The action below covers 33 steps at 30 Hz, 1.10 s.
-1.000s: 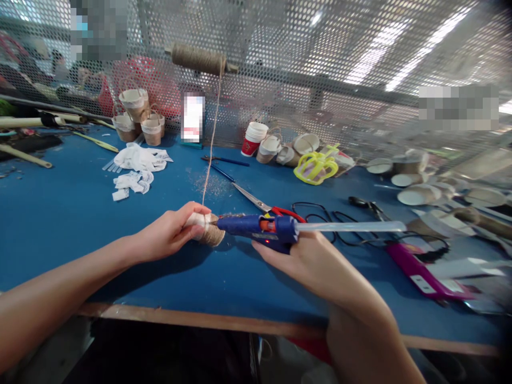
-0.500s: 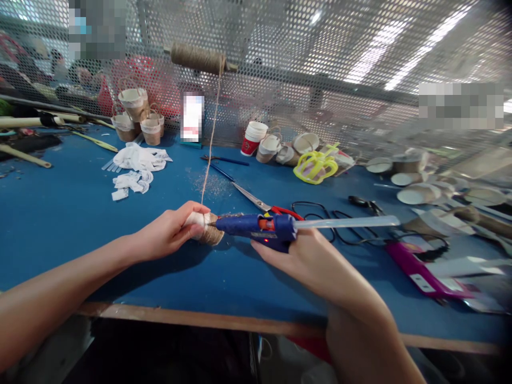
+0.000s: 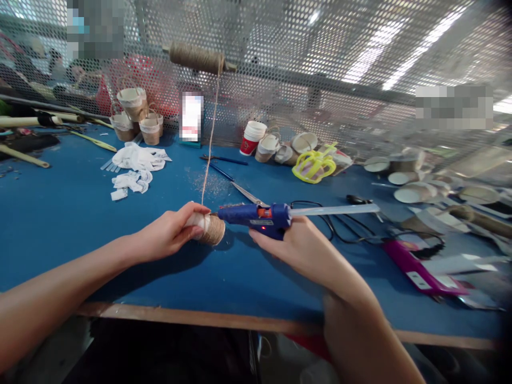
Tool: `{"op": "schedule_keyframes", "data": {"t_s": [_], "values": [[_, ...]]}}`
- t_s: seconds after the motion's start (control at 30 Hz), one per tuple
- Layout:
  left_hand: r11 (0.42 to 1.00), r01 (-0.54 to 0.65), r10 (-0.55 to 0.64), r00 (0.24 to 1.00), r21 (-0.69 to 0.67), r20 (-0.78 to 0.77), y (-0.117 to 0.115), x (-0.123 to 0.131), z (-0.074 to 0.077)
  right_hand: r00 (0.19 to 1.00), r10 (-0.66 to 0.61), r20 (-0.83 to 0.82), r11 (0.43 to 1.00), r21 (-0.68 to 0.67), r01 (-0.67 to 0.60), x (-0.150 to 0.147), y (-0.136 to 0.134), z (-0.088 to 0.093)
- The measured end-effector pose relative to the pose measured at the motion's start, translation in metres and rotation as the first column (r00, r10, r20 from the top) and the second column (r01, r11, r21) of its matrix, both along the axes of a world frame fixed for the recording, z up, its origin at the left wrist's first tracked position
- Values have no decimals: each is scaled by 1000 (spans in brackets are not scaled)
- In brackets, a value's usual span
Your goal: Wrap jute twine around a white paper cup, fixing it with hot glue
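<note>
My left hand (image 3: 172,229) is closed on a small white cup (image 3: 212,232) whose wider part is wrapped in brown twine. A strand of twine (image 3: 211,144) runs from the cup up to a spool (image 3: 196,57) on the mesh. In my right hand (image 3: 300,242) is a blue glue gun (image 3: 260,218) with a clear glue stick (image 3: 336,210) out of its back and a red light lit. Its nozzle points left, at the upper edge of the cup near my left fingertips; whether it touches cannot be told.
White scraps (image 3: 140,157) and twine-handled cups (image 3: 150,130) stand back left. Behind the gun lie scissors (image 3: 246,193), with a red cup stack (image 3: 252,138) and a yellow woven piece (image 3: 314,166) farther back. A purple box (image 3: 416,266) and black cable (image 3: 348,224) are at right.
The glue gun in my right hand has moved slightly up, its back end shifting up and left. More of the cup's twine wrapping shows. My left hand stays nearly in place.
</note>
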State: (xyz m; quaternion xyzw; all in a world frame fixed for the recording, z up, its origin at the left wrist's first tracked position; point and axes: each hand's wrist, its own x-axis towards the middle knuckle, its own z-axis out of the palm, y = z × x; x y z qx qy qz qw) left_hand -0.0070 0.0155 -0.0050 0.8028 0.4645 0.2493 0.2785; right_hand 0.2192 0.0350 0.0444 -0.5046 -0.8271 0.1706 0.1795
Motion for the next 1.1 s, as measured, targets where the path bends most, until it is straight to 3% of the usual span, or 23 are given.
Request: {"op": "schedule_keyframes", "data": {"t_s": [0.43,1.1], "values": [[1000,-4,4,1000,-2,12,1,-1,0,999,34,-42,998,-44,-36,3,-5,1],[998,-49,50,998,-41,25,1,-1,0,995,100,26,995,27,-101,6,-13,0]]}}
